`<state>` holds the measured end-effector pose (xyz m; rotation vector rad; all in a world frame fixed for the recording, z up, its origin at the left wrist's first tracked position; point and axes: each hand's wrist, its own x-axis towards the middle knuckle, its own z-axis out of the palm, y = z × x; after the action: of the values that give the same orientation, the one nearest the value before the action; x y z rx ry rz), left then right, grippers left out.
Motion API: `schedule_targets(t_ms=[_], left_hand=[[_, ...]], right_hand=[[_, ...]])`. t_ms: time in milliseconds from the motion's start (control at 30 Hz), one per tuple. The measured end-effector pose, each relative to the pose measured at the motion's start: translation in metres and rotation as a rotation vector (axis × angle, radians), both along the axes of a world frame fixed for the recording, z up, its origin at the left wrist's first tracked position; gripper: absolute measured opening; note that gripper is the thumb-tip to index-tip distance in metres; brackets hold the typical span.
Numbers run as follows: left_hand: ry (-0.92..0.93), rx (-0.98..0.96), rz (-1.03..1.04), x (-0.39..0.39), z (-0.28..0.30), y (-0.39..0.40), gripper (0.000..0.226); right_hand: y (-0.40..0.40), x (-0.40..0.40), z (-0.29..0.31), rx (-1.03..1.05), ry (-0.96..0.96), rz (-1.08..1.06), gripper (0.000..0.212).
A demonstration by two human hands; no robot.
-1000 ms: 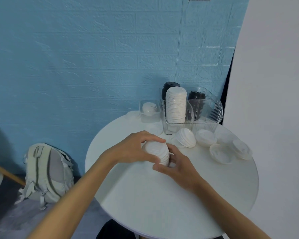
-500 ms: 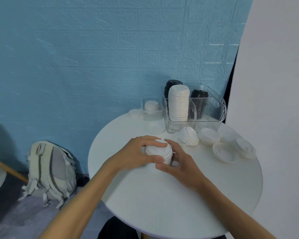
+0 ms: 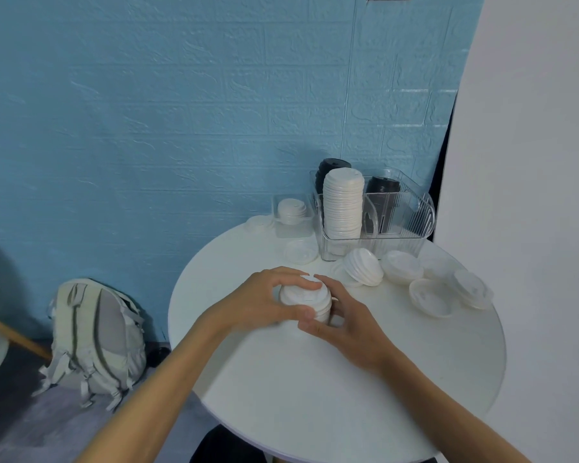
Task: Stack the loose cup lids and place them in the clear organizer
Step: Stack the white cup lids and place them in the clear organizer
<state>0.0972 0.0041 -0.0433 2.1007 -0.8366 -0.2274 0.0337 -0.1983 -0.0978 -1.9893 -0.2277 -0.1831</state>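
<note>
We are holding a short stack of white lids (image 3: pixel 304 299) upright on the round white counter (image 3: pixel 315 396), a little left of its middle. Our left hand (image 3: pixel 258 304) is curling round the stack from the left, its fingers arching over the top rim and the thumb pressing the near side. Our right hand (image 3: pixel 345 320) is cupping the stack from the right, fingers wrapping the far side and the thumb lying along the base, so both hands are grasping the same stack.

Behind it, the clear organizer (image 3: pixel 415 225) is sitting at the back of the counter against the blue wall (image 3: pixel 181 111). A tall column of white lids (image 3: pixel 343 205) is standing in its front left compartment, with black lids (image 3: pixel 381 188) standing behind and to the right. A small clear box (image 3: pixel 293 215) just left of the organizer is holding a few more white lids.

Loose lids are lying in front of the organizer: a tilted nested bunch (image 3: pixel 363 266), and several single lids (image 3: pixel 430 297) spreading toward the right edge. One clear lid (image 3: pixel 301 252) is lying flat near the organizer's left corner.

A pale backpack (image 3: pixel 96 339) is leaning on the floor against the wall.
</note>
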Motion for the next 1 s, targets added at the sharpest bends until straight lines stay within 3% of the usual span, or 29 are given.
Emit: schedule_targets(t_ms=[67,133,167,233,333,467,733,1000], left_hand=[[0.066,-0.003,-0.059,0.006,0.010,0.000,0.036],[0.179,-0.133,-0.042,0.017,0.017,-0.004,0.025],[0.198,-0.218,0.031,0.025,0.017,-0.007,0.022],[0.057,-0.284,0.278,0.046,0.008,-0.016,0.018],[-0.147,-0.163,0.454,0.074,-0.017,-0.032,0.031],[-0.069,0.015,0.439,0.092,-0.036,-0.048,0.051],[-0.088,0.212,0.396,0.096,-0.041,-0.059,0.052],[-0.157,0.065,0.428,0.090,-0.046,-0.054,0.034]], right_hand=[[0.000,0.000,0.001,0.002,-0.003,-0.001,0.069],[0.000,0.001,0.001,0.003,0.001,-0.002,0.072],[0.000,0.001,0.001,-0.001,0.007,-0.004,0.072],[-0.001,0.001,0.000,-0.009,0.016,-0.009,0.073],[-0.001,0.001,0.000,-0.015,0.025,-0.014,0.073],[-0.002,0.002,0.000,-0.026,0.022,-0.017,0.070],[-0.002,0.000,0.002,-0.029,0.015,-0.017,0.071],[-0.001,0.000,0.002,-0.032,0.012,-0.014,0.075]])
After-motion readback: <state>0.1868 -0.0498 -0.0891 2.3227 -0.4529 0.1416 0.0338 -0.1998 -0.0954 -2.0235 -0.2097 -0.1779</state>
